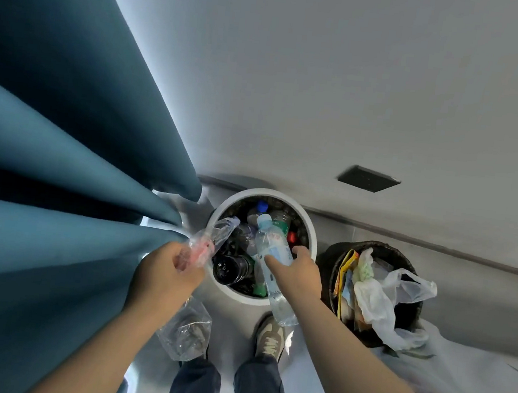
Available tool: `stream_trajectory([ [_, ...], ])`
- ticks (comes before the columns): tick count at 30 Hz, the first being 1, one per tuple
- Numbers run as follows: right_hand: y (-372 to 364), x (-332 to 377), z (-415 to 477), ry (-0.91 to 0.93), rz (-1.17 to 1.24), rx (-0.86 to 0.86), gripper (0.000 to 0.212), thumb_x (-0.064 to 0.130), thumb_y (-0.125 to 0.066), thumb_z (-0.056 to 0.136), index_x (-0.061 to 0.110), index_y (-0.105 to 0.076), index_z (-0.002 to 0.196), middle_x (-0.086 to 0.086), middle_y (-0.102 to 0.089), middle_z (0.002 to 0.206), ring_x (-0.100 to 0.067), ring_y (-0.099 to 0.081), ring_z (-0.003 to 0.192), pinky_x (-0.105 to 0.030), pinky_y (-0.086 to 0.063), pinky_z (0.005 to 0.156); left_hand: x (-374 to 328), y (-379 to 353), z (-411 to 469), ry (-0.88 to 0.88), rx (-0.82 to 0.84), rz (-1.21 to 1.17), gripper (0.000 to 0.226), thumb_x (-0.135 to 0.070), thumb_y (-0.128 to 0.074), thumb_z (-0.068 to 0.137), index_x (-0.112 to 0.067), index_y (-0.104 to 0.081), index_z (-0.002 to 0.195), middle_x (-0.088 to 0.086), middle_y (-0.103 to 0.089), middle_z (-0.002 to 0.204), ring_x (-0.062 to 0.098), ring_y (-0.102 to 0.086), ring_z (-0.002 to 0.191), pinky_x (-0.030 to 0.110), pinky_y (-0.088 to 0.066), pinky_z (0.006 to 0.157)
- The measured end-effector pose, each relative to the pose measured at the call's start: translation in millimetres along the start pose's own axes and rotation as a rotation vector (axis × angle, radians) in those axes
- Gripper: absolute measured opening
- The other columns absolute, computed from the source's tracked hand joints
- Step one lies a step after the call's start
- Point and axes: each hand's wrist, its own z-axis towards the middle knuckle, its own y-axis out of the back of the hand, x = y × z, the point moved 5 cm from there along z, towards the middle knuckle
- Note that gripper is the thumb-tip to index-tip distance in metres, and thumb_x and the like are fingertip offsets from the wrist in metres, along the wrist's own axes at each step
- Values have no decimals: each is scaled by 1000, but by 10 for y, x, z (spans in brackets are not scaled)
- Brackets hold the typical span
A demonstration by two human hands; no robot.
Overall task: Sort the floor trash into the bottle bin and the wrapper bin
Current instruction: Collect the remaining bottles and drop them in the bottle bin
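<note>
A white round bin stands on the floor against the wall, with several plastic bottles inside. My right hand grips a clear water bottle with a pale cap, slanted over the bin's near rim. My left hand holds a clear plastic wrapper with pink print at the bin's left edge; more clear wrapper hangs below that hand. To the right stands a dark bin stuffed with coloured wrappers and a white plastic bag.
A blue curtain hangs close on the left, reaching almost to the white bin. A grey wall with a dark socket plate runs behind both bins. My shoe and legs stand just in front of the white bin.
</note>
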Motion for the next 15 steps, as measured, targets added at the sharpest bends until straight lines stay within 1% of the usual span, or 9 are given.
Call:
stream_trajectory([
  [2,-167,-74,181,-60,30,1,60,41,-63,83,10,-43,130,1,-51,96,-20,-54,87,-33,-48,74,125,-114,133,6,14,3,9,-19,-68,72,-18,-59,73,2,-64,71,28,-60,69,37,-48,59],
  [3,-241,-88,255,-80,58,-7,58,39,-62,84,9,-43,130,1,-50,94,-20,-53,87,-33,-47,74,173,-159,197,5,17,2,9,-18,-68,72,-19,-60,74,1,-64,71,27,-60,69,36,-47,60],
  [4,-314,-100,329,-93,87,-16,59,38,-62,85,9,-41,132,0,-52,96,-22,-55,90,-33,-47,75,213,-196,261,4,18,-3,9,-18,-69,72,-18,-60,75,2,-64,73,27,-61,70,37,-48,61],
  [6,-448,-115,458,-99,130,-35,63,37,-61,87,8,-37,138,-7,-57,116,-27,-57,104,-33,-45,78,281,-261,373,1,13,-10,10,-16,-69,71,-17,-61,76,4,-65,74,29,-61,71,40,-50,63],
  [7,-504,-105,513,-90,141,-44,64,35,-62,88,9,-35,140,-11,-55,125,-29,-56,109,-32,-44,79,296,-283,425,-7,9,-9,10,-15,-69,70,-16,-61,75,5,-65,73,30,-61,70,39,-49,62],
  [8,-556,-95,554,-79,138,-47,64,31,-63,88,9,-34,140,-13,-53,129,-29,-55,111,-32,-44,80,307,-301,466,-13,7,-5,10,-14,-70,70,-15,-61,74,6,-65,73,30,-60,69,39,-49,61],
  [10,-657,-67,622,-50,73,-37,64,28,-67,86,10,-35,139,-13,-50,130,-30,-55,111,-36,-46,83,319,-323,544,-18,3,-2,11,-13,-70,69,-14,-61,74,7,-65,72,29,-58,66,38,-47,60],
  [12,-748,-26,661,-26,-17,-26,63,29,-70,84,12,-38,136,-13,-49,128,-31,-56,109,-38,-48,84,328,-335,609,-20,4,7,10,-11,-69,70,-13,-60,73,7,-64,72,26,-54,63,34,-43,56],
  [15,-836,31,710,-17,-35,-21,57,29,-68,87,15,-42,135,-12,-50,127,-30,-56,108,-40,-50,88,323,-343,677,-26,10,16,11,-11,-69,71,-15,-60,72,7,-65,74,28,-58,67,31,-41,56],
])
